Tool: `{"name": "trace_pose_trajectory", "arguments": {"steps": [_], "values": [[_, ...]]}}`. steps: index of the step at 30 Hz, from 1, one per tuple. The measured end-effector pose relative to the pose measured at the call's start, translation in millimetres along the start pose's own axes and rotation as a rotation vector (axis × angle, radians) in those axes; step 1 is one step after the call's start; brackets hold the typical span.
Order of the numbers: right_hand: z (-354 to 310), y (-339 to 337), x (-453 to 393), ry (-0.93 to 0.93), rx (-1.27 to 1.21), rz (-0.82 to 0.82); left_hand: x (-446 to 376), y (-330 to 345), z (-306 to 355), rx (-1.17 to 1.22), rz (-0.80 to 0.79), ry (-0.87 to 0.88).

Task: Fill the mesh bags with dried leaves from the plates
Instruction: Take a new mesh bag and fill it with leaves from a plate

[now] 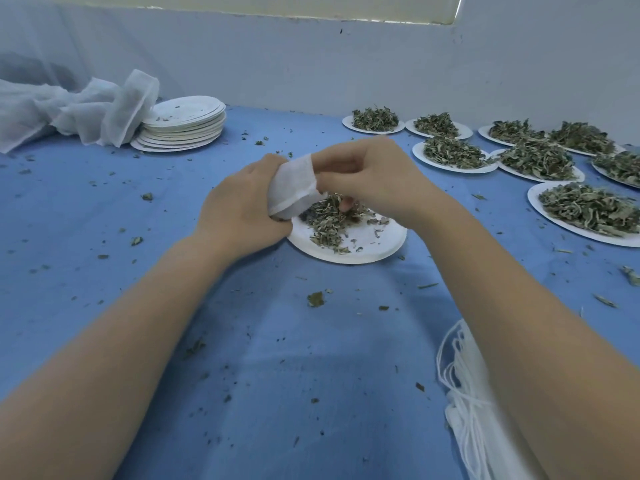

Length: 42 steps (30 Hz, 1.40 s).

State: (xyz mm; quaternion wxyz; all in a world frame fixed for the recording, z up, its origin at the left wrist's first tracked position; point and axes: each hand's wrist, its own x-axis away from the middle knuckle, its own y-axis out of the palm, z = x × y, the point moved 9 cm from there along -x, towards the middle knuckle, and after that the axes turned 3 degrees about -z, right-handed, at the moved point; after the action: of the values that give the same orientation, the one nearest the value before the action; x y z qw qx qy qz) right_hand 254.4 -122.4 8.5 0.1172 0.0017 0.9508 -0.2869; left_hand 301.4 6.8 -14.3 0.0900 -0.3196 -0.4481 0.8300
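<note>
A mesh bag [294, 185] is gripped by the left hand [242, 209] over a plate [367, 249] of leaves [329, 220], which are pinched by the right hand [367, 178]. Stacked plates [183, 124] and loaded plates [585, 209] lie apart. The bag's mouth is hidden.

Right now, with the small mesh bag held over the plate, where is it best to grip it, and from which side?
Grip the mesh bag at its hemmed open edge, coming from the left as the left hand does. The mouth faces down-right toward the leaves on the plate, so that side must stay free for the right hand to push leaves in.
</note>
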Motion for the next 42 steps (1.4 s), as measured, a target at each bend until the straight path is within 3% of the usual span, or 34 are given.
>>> {"name": "trace_pose_trajectory", "arguments": {"steps": [2, 4, 6, 8, 13, 20, 25, 34, 42], "values": [[9, -14, -2, 0.003, 0.044, 0.118, -1, 1, -7, -0.003, 0.007, -0.012], [22, -18, -3, 0.070, 0.326, 0.151, -1, 3, -11, -0.002, 0.002, -0.023], [38, -9, -5, 0.175, 0.603, 0.041, -1, 4, -15, 0.009, 0.007, -0.035], [50, 0, -5, 0.250, 0.717, -0.058, 1, 3, -17, 0.040, 0.025, -0.049], [42, -3, -3, 0.251, 0.596, -0.096, 5, 2, -19, 0.131, 0.043, -0.052], [45, 11, -5, 0.241, 0.781, -0.070, 6, -7, -14, 0.100, 0.083, -0.037], [32, 5, -6, 0.146, 0.780, -0.005, 5, -13, -17, 0.038, 0.119, -0.046], [3, -42, 1, 0.008, 0.561, 0.192, 1, -11, -17, -0.085, 0.092, -0.060], [-12, -35, 2, -0.103, 0.348, 0.215, 0, -7, -11, -0.131, 0.066, -0.021]]}}
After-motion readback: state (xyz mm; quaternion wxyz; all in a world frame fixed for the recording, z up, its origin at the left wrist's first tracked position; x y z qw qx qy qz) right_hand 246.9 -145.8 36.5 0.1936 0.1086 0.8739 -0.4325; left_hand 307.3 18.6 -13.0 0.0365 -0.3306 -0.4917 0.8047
